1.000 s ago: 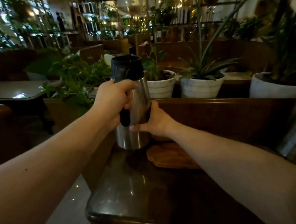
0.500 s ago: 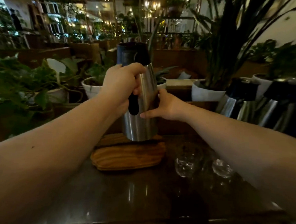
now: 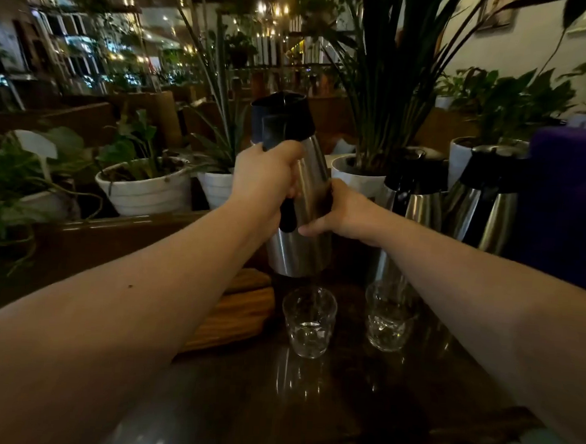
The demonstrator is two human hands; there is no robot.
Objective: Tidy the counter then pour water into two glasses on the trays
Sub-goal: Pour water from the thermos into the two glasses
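I hold a steel thermos jug with a black lid upright, above the dark counter. My left hand is wrapped around its black handle. My right hand presses against the jug's right side. Two clear glasses stand on the counter just below and in front of the jug: one glass in the middle, the other glass to its right. Wooden trays are stacked to the left of the glasses, partly hidden by my left forearm.
Two more steel jugs stand at the back right beside a purple object. White plant pots line the ledge behind the counter. The counter's front edge runs close to me.
The jug has travelled right with both hands on it, from above the wooden trays to above the two glasses. The view has swung right, showing the glasses and spare jugs more fully.
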